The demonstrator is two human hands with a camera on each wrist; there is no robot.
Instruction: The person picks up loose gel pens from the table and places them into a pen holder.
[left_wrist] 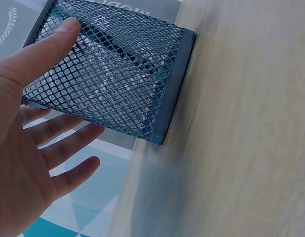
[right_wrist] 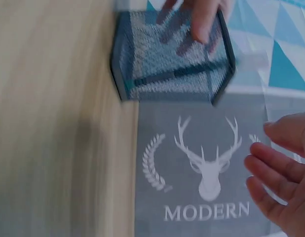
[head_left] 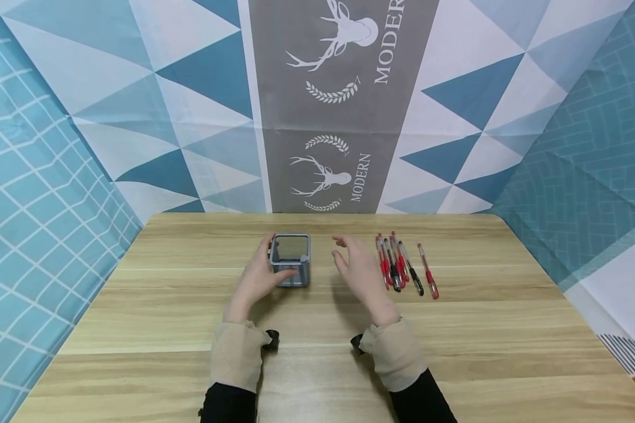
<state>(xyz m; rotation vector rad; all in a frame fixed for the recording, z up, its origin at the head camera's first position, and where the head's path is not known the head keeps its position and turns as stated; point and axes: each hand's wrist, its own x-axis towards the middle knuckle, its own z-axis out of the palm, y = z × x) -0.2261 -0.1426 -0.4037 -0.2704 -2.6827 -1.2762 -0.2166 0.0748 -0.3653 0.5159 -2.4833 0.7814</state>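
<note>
The square mesh pen holder (head_left: 300, 276) is held by the left hand (head_left: 255, 279), thumb laid across its near wall, the other fingers parted along its side; the right hand's (head_left: 361, 273) fingers are loosely bent, holding nothing. The holder is set just left of centre on the worktop (head_left: 137, 305), towards the far edge, its mouth upward, a single pen (right_wrist: 251, 61) leaning inside. To the right, towards the same edge, a cluster of pens (head_left: 391, 263) is laid out, with a red pen (head_left: 428, 270) apart; their long axes run roughly far to near, coloured ends towards the near edge. Pen loading appears barely begun; another pen would seemingly need to be pinched and tipped upright.
</note>
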